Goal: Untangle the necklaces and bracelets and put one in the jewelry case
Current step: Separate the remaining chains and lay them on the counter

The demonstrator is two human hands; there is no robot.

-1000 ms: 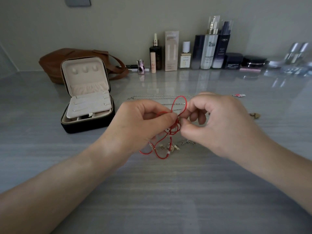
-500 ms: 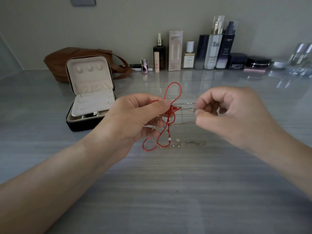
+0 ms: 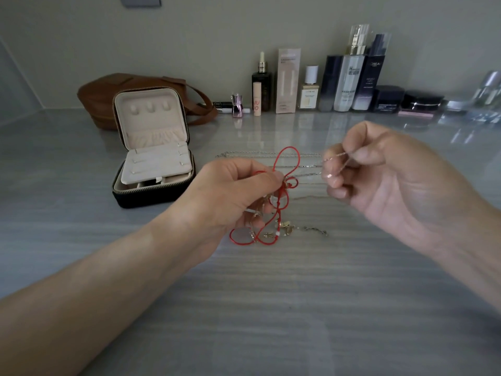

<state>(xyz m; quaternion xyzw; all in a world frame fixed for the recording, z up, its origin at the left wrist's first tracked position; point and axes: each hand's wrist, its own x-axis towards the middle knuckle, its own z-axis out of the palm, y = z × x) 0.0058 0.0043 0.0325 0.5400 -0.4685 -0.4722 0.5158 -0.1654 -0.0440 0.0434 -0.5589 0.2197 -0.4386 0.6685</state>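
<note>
A red cord bracelet (image 3: 282, 191) is pinched at its knot by the closed fingers of the left hand (image 3: 233, 194) above the grey counter (image 3: 271, 308); its long axis runs roughly vertical, 1 loop pointing up and the lower loops trailing onto the counter. A thin chain (image 3: 306, 175), stretched about horizontally, is gripped between the closed fingers of the right hand (image 3: 385, 183). The open jewelry case (image 3: 154, 164) is seen left of both hands, lid raised.
</note>
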